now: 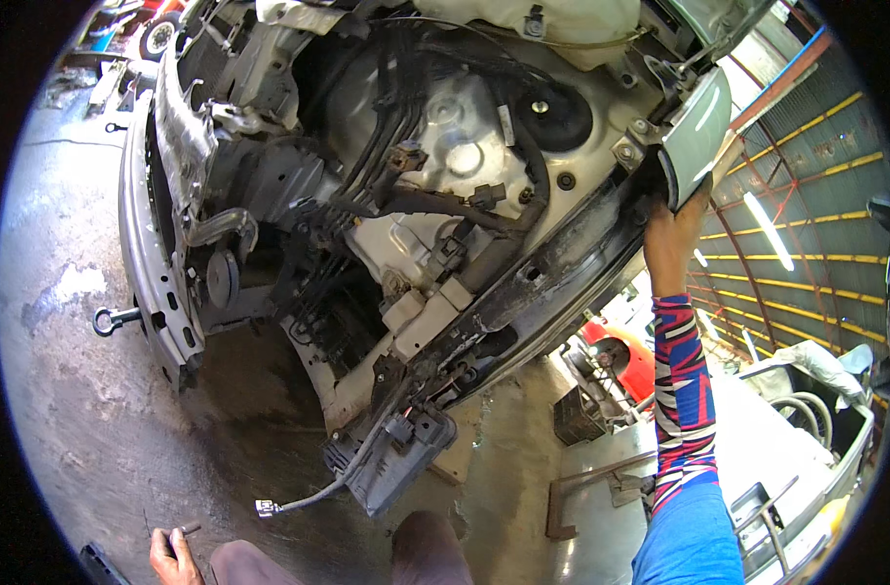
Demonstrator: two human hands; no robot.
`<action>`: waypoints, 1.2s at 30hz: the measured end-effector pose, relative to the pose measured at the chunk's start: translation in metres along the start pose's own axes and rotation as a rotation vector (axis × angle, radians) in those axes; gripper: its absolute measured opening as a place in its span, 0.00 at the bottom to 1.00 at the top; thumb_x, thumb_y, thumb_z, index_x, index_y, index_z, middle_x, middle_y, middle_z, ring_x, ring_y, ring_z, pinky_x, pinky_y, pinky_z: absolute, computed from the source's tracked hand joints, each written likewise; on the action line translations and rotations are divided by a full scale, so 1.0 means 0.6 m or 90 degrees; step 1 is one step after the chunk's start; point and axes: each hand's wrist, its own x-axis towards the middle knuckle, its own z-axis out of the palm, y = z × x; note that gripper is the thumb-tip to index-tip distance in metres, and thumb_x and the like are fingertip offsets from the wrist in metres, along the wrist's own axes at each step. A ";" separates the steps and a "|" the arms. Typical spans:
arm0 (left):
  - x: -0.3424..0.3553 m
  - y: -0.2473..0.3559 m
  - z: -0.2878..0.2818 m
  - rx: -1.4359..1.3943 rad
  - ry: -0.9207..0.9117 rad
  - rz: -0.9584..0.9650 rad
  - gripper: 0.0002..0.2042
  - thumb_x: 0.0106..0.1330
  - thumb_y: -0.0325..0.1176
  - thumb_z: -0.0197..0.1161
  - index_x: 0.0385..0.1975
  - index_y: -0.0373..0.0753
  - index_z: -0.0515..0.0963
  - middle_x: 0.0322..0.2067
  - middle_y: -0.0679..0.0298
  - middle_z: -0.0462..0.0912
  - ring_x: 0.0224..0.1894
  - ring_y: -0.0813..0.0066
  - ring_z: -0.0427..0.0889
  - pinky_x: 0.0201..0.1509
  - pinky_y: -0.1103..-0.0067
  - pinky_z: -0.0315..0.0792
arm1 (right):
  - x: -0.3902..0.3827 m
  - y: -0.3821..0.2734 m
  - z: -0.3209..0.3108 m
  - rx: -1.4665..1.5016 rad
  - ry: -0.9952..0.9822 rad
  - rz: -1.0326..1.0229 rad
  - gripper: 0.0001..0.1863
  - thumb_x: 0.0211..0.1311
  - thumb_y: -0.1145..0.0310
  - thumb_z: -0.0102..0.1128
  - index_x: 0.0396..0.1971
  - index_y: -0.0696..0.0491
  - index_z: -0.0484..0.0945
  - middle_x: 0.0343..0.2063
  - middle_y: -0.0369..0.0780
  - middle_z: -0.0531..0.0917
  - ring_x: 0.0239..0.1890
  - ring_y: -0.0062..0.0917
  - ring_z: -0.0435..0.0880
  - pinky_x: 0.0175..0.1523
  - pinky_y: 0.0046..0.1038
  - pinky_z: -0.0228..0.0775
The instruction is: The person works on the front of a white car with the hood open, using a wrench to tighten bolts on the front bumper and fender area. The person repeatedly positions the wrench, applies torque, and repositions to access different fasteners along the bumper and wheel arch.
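My right hand (677,229) is raised at the right of a stripped car body, its fingers around the lower end of a pale grey-green panel piece (696,127) beside a dark channel in the body's edge (562,273). My left hand (172,556), low at the bottom left, is closed on a small brownish cylindrical piece (190,527). Between my hands lie the exposed metal inner panel (455,136) with black hoses and wiring, and a dark plastic box (385,468) hanging below with a cable and white connector (266,508).
A bent metal crossmember (143,234) with a tow eye (109,320) juts out at left. To the right are a red vehicle part (625,356), a dark crate (577,414) and a cluttered cart (796,429) under a corrugated roof. Concrete floor (65,380) spreads leftward.
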 end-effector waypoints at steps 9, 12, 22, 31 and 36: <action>0.046 0.340 -0.029 -0.360 -0.123 0.354 0.11 0.63 0.32 0.60 0.39 0.30 0.81 0.28 0.63 0.82 0.27 0.78 0.76 0.33 0.81 0.68 | -0.006 -0.011 0.036 0.179 0.134 0.009 0.44 0.51 0.74 0.59 0.69 0.69 0.50 0.66 0.61 0.61 0.70 0.55 0.57 0.76 0.42 0.46; 0.045 0.529 -0.016 -0.376 0.014 0.588 0.09 0.68 0.28 0.58 0.42 0.30 0.81 0.31 0.57 0.84 0.33 0.71 0.81 0.41 0.77 0.73 | -0.007 -0.016 0.040 0.163 0.157 0.048 0.46 0.51 0.71 0.62 0.70 0.63 0.50 0.67 0.59 0.60 0.71 0.55 0.55 0.75 0.48 0.45; 0.086 0.847 0.043 -0.183 0.275 0.916 0.12 0.69 0.35 0.62 0.43 0.32 0.79 0.31 0.48 0.82 0.32 0.56 0.79 0.41 0.71 0.74 | -0.021 -0.036 0.041 0.205 0.201 0.197 0.51 0.48 0.63 0.70 0.72 0.46 0.52 0.70 0.58 0.56 0.69 0.64 0.55 0.72 0.57 0.46; 0.100 0.862 0.013 -0.076 0.184 0.917 0.15 0.70 0.39 0.63 0.48 0.33 0.80 0.35 0.55 0.85 0.36 0.68 0.81 0.47 0.74 0.75 | -0.019 -0.043 0.021 0.236 0.207 0.222 0.49 0.48 0.65 0.70 0.72 0.43 0.55 0.70 0.55 0.56 0.72 0.58 0.53 0.73 0.57 0.44; 0.108 0.866 0.001 -0.068 0.082 0.849 0.19 0.71 0.41 0.63 0.52 0.32 0.78 0.40 0.59 0.85 0.41 0.74 0.80 0.52 0.78 0.74 | -0.020 -0.047 0.008 0.229 0.169 0.256 0.48 0.47 0.75 0.66 0.72 0.50 0.54 0.70 0.57 0.55 0.70 0.63 0.53 0.73 0.56 0.46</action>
